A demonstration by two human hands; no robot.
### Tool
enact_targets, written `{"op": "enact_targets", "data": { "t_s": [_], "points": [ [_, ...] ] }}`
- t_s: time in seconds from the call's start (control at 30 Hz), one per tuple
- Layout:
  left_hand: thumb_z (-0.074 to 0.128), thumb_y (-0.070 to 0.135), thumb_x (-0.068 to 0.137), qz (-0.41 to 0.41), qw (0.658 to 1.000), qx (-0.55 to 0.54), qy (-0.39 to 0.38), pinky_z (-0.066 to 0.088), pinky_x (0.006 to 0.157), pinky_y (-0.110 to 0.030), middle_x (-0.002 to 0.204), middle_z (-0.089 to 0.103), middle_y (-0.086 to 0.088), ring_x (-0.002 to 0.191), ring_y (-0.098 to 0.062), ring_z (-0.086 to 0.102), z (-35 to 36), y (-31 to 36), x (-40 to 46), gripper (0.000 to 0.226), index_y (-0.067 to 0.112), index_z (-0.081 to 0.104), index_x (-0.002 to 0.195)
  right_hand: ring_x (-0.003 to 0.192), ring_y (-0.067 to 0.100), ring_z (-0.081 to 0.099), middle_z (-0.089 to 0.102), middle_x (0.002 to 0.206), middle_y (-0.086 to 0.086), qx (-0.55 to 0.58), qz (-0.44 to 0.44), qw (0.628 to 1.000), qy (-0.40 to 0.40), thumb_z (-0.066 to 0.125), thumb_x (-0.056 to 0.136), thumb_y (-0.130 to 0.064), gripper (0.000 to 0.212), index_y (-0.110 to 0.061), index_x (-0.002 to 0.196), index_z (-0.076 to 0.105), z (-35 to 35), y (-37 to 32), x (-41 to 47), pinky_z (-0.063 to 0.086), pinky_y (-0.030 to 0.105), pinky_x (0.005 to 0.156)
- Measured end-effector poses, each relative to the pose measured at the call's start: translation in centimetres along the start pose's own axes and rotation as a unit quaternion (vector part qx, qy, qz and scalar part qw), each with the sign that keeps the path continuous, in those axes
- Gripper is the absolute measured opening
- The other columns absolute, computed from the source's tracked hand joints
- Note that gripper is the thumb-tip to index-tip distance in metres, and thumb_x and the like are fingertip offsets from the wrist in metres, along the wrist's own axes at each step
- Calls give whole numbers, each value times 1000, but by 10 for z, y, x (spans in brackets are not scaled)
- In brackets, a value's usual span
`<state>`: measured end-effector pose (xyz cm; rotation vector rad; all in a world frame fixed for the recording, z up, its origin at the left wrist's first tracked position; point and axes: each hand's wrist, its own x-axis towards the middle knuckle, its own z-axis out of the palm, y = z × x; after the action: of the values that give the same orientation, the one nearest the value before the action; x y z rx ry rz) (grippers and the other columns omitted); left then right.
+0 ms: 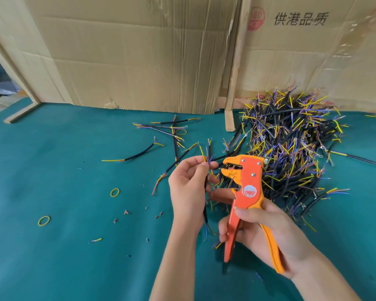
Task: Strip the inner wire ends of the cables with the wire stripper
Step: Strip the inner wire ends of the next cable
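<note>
Fingers of the left hand (188,187) pinched one short black cable (205,193) just below its fanned inner wires, the yellow and blue ends standing up above the fingertips and the cable's tail hanging down past the palm. The right hand (267,233) was closed around the handles of the orange wire stripper (245,192), whose head stood just beside those wire ends with its jaws apart, nothing yet seated between them as far as could be told. That gap was where trouble seemed likeliest: the inner wires splayed in several directions, so two could have slipped into the jaws together, or one could have gone in too deep and lost more insulation than intended. A left grip so close to the tips also left little wire to feed, and the fingertips sat near the jaws, so a hasty squeeze might have nipped skin. A loose pinch might have let the cable drag through instead of stripping. Farther out, the big heap of cables (291,148) lay right behind the stripper's head, and a stray end from it might have snagged in the jaws. Stripped cables (139,152), bits of insulation and yellow rubber bands (114,192) dotted the green table (52,257), easily mixed with unfinished pieces.
</note>
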<state>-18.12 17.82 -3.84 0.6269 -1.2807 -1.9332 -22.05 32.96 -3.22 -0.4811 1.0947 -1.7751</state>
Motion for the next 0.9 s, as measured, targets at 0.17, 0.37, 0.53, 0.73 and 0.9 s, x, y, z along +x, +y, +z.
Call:
{"op": "enact_targets", "data": {
  "t_s": [0.17, 0.37, 0.53, 0.73, 0.9],
  "points": [
    [54, 1, 98, -2, 996, 32, -84, 29, 39, -16, 86, 75, -11, 49, -11, 48, -9, 3, 2, 11, 9, 60, 95, 72, 39, 61, 63, 122, 29, 36, -58, 997, 27, 94, 58, -23, 76, 2, 124, 66, -6, -6, 0, 55, 44, 69],
    [51, -2, 99, -19, 967, 115, -227, 31, 41, -14, 79, 72, -7, 46, -11, 42, -9, 5, -4, 22, 16, 59, 90, 75, 36, 64, 65, 125, 23, 39, -101, 993, 37, 89, 64, -18, 69, -1, 127, 66, -13, -11, -2, 56, 44, 71],
    [47, -7, 96, -14, 961, 127, -243, 30, 43, -16, 77, 68, -6, 49, -13, 38, -3, 1, -8, 25, 15, 58, 92, 75, 38, 64, 65, 111, 28, 12, -98, 994, 53, 92, 62, -24, 73, -4, 128, 67, -16, -13, -2, 56, 44, 70],
    [49, 23, 82, -63, 970, 77, -220, 18, 45, -21, 77, 67, -10, 53, -16, 39, 0, 2, -6, 10, 19, 57, 79, 77, 39, 64, 59, 119, 30, 18, -88, 995, 52, 74, 74, -15, 58, -3, 130, 65, -19, -11, 0, 55, 45, 70],
    [67, 35, 86, -42, 971, 112, -205, 27, 43, -19, 74, 69, -5, 50, -13, 37, -2, -4, -6, 27, 13, 59, 72, 78, 37, 64, 57, 131, 31, -2, -94, 995, 34, 73, 77, -16, 55, -4, 129, 66, -18, -10, 0, 55, 45, 71]
  ]
}}
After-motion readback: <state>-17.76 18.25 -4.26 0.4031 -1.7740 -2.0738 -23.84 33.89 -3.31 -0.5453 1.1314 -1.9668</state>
